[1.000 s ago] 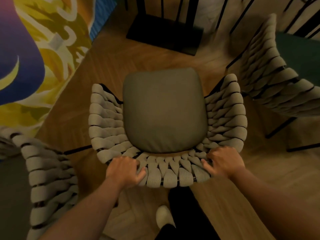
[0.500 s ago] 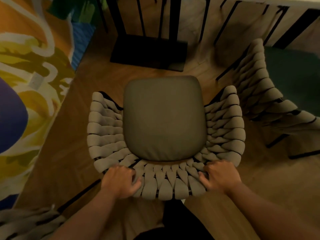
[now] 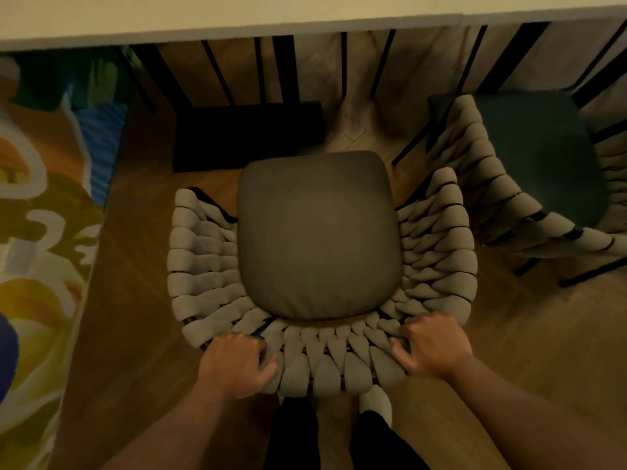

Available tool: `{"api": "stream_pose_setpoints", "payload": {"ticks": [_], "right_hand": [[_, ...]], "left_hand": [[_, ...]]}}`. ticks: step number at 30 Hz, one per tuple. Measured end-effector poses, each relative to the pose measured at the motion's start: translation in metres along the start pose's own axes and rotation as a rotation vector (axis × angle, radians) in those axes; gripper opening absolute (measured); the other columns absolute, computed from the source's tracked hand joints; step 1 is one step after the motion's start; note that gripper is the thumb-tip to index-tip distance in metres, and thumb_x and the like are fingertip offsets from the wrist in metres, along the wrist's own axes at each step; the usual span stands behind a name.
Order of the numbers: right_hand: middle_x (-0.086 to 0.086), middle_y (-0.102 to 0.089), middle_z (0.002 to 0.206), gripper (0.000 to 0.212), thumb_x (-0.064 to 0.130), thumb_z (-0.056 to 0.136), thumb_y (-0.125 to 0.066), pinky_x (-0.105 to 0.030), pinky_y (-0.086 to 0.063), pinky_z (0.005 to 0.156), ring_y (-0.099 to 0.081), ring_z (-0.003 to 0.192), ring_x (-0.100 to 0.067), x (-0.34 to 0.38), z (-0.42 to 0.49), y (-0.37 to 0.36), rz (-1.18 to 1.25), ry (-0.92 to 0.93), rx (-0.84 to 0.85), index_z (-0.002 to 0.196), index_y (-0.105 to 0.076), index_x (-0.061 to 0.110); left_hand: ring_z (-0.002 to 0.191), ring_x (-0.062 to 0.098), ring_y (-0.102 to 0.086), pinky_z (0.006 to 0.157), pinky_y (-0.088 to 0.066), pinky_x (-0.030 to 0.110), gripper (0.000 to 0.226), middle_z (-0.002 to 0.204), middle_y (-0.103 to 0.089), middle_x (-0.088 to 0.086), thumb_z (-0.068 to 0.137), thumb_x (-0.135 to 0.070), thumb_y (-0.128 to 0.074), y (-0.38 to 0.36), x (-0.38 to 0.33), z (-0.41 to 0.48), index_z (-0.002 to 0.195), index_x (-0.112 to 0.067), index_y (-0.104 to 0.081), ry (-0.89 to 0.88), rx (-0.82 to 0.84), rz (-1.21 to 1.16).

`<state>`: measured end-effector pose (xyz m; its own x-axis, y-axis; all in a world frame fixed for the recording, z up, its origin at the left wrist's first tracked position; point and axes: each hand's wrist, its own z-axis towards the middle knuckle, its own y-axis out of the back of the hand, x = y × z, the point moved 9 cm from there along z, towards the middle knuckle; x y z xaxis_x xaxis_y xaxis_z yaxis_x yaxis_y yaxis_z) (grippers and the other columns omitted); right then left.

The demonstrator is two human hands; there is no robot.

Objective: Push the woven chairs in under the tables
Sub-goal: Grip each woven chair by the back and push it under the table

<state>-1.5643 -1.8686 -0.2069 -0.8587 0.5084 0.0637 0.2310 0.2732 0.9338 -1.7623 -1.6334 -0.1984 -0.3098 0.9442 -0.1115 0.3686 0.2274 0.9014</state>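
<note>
Count for your record: two woven chairs. One grey woven chair with an olive-grey seat cushion [image 3: 319,239] at centre, one grey woven chair with a dark green seat cushion [image 3: 529,171] at two o'clock. One pale tabletop [image 3: 237,11], twelve o'clock. One flat black table base [image 3: 247,134], eleven o'clock. Two hands: left hand [image 3: 237,362], seven o'clock; right hand [image 3: 432,347], five o'clock. One white shoe [image 3: 375,403], six o'clock.

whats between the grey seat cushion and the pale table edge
In the head view, a flat black table base and thin black legs stand on wooden floor between the grey seat cushion of the woven chair and the table edge.
</note>
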Motion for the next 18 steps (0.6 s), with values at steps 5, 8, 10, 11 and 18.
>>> {"api": "stream_pose_setpoints", "payload": {"ticks": [5, 8, 10, 11, 18], "right_hand": [[0.001, -0.045, 0.05, 0.055, 0.059, 0.089, -0.032, -0.028, -0.023, 0.046, -0.037, 0.044, -0.015, -0.007, 0.036, 0.02, -0.022, -0.024, -0.035, 0.052, -0.048, 0.021], [0.001, -0.04, 0.045, 0.054, 0.057, 0.088, -0.038, -0.026, -0.02, 0.044, -0.029, 0.039, -0.014, -0.013, 0.054, 0.028, -0.037, -0.05, -0.044, 0.048, -0.046, 0.021], [0.001, -0.04, 0.045, 0.054, 0.057, 0.087, -0.04, -0.025, -0.019, 0.044, -0.031, 0.039, -0.014, -0.016, 0.064, 0.029, -0.038, -0.057, -0.035, 0.048, -0.045, 0.021], [0.003, -0.041, 0.045, 0.054, 0.057, 0.087, -0.041, -0.024, -0.019, 0.044, -0.032, 0.039, -0.014, -0.017, 0.069, 0.031, -0.035, -0.058, -0.035, 0.048, -0.045, 0.021], [0.007, -0.032, 0.041, 0.053, 0.055, 0.087, -0.042, -0.022, -0.013, 0.043, -0.014, 0.039, -0.01, -0.035, 0.105, 0.054, -0.024, -0.037, -0.097, 0.044, -0.037, 0.023]], "left_hand": [[0.041, 0.012, -0.028, 0.045, -0.018, 0.027, 0.057, 0.046, -0.037, -0.004, 0.087, -0.063, -0.034, 0.023, 0.021, 0.038, 0.055, -0.019, -0.05, -0.049, -0.014, 0.01], [0.047, 0.013, -0.04, 0.048, -0.025, 0.029, 0.059, 0.052, -0.046, -0.004, 0.087, -0.066, -0.027, 0.035, 0.033, 0.06, 0.062, -0.021, -0.055, -0.064, -0.033, 0.019], [0.049, 0.012, -0.039, 0.05, -0.026, 0.029, 0.06, 0.054, -0.046, -0.005, 0.087, -0.067, -0.023, 0.041, 0.041, 0.072, 0.063, -0.021, -0.054, -0.068, -0.03, 0.025], [0.048, 0.012, -0.038, 0.05, -0.027, 0.029, 0.061, 0.054, -0.047, -0.005, 0.087, -0.068, -0.022, 0.044, 0.044, 0.078, 0.063, -0.022, -0.054, -0.069, -0.027, 0.026], [0.044, 0.011, -0.037, 0.047, -0.027, 0.027, 0.063, 0.05, -0.049, -0.005, 0.089, -0.068, -0.024, 0.06, 0.054, 0.115, 0.061, -0.022, -0.056, -0.079, -0.039, 0.047]]}}
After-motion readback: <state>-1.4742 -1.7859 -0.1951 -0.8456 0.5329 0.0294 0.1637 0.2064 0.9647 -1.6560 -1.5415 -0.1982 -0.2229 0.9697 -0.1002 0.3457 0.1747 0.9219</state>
